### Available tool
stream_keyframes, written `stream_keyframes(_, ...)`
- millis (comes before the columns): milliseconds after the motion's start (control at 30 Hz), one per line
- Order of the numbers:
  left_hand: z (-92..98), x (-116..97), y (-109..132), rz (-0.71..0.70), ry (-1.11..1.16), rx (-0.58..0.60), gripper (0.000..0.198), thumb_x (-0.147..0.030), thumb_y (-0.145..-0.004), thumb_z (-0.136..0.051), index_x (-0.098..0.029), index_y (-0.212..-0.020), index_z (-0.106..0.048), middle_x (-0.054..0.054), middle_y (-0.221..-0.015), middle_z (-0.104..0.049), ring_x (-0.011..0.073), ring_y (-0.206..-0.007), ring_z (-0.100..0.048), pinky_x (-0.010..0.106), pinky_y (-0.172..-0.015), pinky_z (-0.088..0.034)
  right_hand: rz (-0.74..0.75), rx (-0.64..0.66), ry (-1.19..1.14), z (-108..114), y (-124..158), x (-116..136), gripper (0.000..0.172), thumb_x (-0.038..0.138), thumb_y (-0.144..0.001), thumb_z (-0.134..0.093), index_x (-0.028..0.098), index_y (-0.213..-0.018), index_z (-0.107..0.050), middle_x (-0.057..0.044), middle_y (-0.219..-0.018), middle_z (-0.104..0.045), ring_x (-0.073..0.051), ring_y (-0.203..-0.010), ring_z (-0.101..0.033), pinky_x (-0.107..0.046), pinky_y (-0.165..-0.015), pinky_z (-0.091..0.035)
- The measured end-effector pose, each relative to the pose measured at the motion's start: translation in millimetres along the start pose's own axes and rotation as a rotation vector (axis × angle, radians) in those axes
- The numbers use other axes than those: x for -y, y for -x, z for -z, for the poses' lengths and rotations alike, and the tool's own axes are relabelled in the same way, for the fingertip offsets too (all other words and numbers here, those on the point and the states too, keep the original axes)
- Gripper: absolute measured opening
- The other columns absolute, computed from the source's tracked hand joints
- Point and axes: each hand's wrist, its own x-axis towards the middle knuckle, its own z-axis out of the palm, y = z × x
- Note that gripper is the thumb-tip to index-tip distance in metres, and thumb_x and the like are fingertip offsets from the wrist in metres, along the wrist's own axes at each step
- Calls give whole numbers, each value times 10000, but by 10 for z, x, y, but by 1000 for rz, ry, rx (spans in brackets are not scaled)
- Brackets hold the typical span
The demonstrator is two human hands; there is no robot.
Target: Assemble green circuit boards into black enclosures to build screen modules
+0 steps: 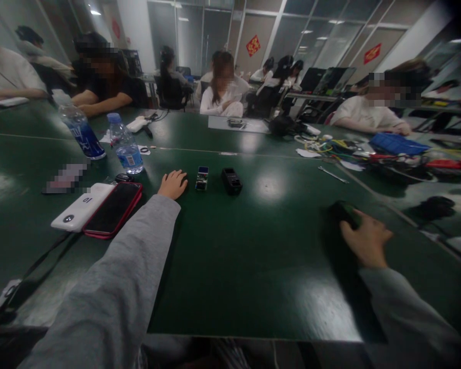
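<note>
Centrally on the green-topped bench: black rectangular plastic case, untouched.
Small rectangular exposed circuit board: just left of the case, near the fingers of the left hand.
Left fingers: farther left of the case, lowered to the bench; cannot tell whether they grip anything.
Right hand: well right of the case, fingers wrapped around a blurred dark object.

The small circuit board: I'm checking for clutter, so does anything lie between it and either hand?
From the right hand, yes: the black device casing sits in the straight line, just right of the small circuit board. From the left hand, nothing visible lies between.
</note>
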Motion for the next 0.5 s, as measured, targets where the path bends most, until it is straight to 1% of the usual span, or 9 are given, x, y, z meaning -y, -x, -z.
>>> stream_keyframes(33,-1,2,-2,0,2,-1,507,-437,-964,-300,-238,-1408,-442,65,-1525,-397,264,-1416,-322,529,-1162,-240,20,52,-37,-119,-30,221,498,310,-892,-485,23,-1292,-557,-343,-1075,-566,-392,-1117,-481,-543,-848,-340)
stream_keyframes(67,-1,2,-4,-1,4,-3,508,-439,-964,-301,-238,-1408,-442,65,-1526,-396,264,-1417,-320,529,-1162,-241,86,106,-86,-207,-43,477,538,310,-875,-523,16,-1326,-523,-331,-1124,-552,-379,-1140,-471,-526,-895,-343)
stream_keyframes(133,2,2,-6,4,7,1,509,-444,-964,-302,-242,-1410,-440,67,-1528,-393,266,-1421,-314,534,-1161,-240,239,184,-196,-284,-20,1040,594,324,-848,-570,47,-1366,-483,-285,-1177,-530,-364,-1172,-452,-520,-963,-339)
stream_keyframes(200,7,0,-5,9,9,6,509,-448,-964,-301,-247,-1412,-439,68,-1527,-393,269,-1423,-310,538,-1161,-241,344,220,-289,-250,61,1583,583,336,-840,-575,108,-1367,-479,-250,-1269,-475,-375,-1219,-414,-554,-978,-350)
stream_keyframes(267,11,-3,-2,5,9,3,511,-449,-964,-302,-245,-1412,-440,70,-1524,-397,271,-1422,-314,535,-1161,-246,388,181,-352,-145,186,2042,562,343,-859,-546,145,-1378,-457,-234,-1387,-376,-402,-1289,-339,-600,-974,-357)
stream_keyframes(333,17,-9,2,0,6,-3,510,-445,-963,-302,-243,-1409,-443,70,-1523,-399,271,-1419,-318,532,-1158,-254,467,110,-415,-11,336,2395,547,328,-894,-499,171,-1410,-406,-202,-1464,-291,-387,-1351,-270,-607,-1010,-337)
stream_keyframes(400,25,-22,5,-1,-2,-1,504,-439,-963,-306,-242,-1404,-448,68,-1524,-398,269,-1415,-322,529,-1154,-262,583,70,-465,109,489,2647,537,294,-927,-449,195,-1445,-348,-165,-1512,-237,-342,-1395,-228,-581,-1070,-298)
stream_keyframes(467,36,-40,8,7,-16,-1,495,-432,-963,-315,-240,-1397,-454,65,-1523,-400,263,-1412,-325,521,-1154,-263,704,85,-487,178,624,2811,540,274,-947,-420,197,-1470,-306,-145,-1543,-197,-307,-1427,-193,-544,-1117,-266)
stream_keyframes(500,41,-49,10,13,-22,-3,492,-429,-963,-318,-237,-1394,-457,63,-1522,-401,260,-1412,-325,516,-1155,-262,759,117,-489,188,677,2864,546,277,-952,-416,192,-1477,-295,-142,-1552,-188,-299,-1436,-181,-530,-1132,-257)
